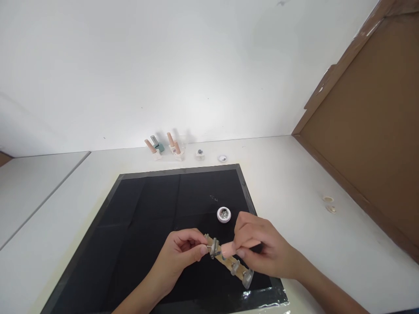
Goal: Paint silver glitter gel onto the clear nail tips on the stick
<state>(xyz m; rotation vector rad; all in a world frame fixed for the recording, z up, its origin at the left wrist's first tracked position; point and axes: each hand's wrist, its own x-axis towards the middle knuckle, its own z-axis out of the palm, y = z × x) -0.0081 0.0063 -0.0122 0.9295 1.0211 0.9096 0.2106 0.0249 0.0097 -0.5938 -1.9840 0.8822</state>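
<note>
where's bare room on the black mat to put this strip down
The black mat is bare across its left half and far end, between its left edge and the small round jar. It is crowded near the front right, where the left hand and right hand hold the wooden strip. Bottles line the wall.

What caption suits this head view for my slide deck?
Left hand steadies a wooden strip with clips while right hand holds a pink stick over a black mat.
</note>
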